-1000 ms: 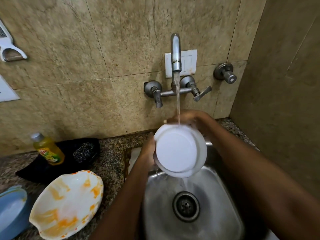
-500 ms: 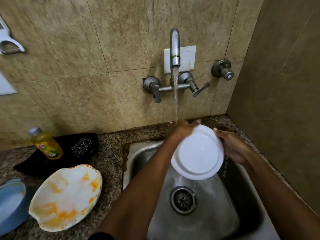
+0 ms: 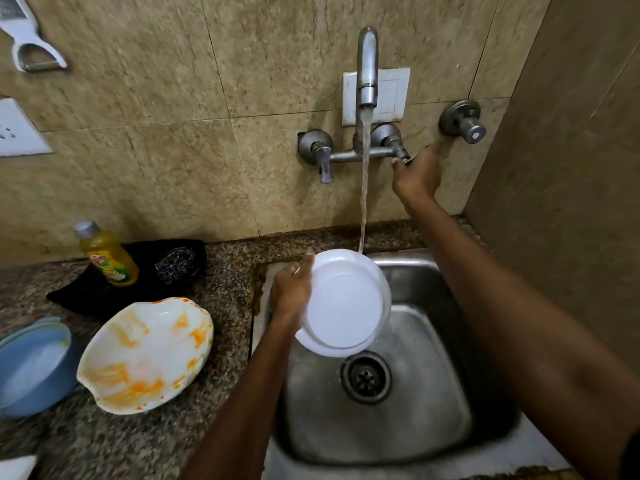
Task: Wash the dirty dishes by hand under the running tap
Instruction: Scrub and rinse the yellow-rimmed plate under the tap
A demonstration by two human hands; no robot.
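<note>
One round white plate [image 3: 346, 303] is held tilted over the steel sink [image 3: 433, 358], underside toward the camera, the left hand [image 3: 291, 292] gripping its left rim. Wet and glossy, it is probably slippery and breakable, so the raised rim looks the safest hold. Water from the wall tap [image 3: 367, 67] falls at its far edge. The right hand [image 3: 417, 173], far right, closes round the tap's right lever, which it mostly hides. A sauce-smeared white dish [image 3: 145, 355] waits on the left counter.
</note>
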